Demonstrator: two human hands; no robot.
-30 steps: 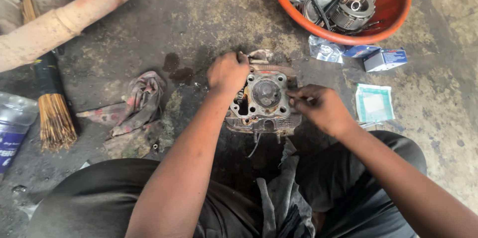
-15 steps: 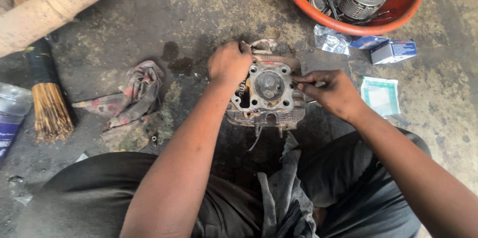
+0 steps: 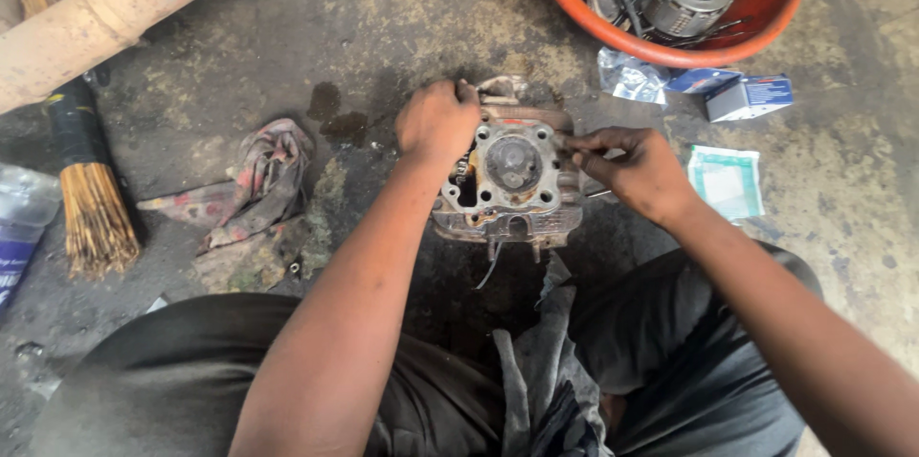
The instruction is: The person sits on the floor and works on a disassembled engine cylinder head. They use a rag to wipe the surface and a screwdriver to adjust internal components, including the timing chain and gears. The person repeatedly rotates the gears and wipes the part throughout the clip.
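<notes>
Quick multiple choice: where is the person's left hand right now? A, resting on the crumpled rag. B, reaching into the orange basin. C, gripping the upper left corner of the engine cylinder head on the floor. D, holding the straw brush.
C: the left hand clasps the upper left corner of the cylinder head, far from the orange basin, the brush and the rag.
</notes>
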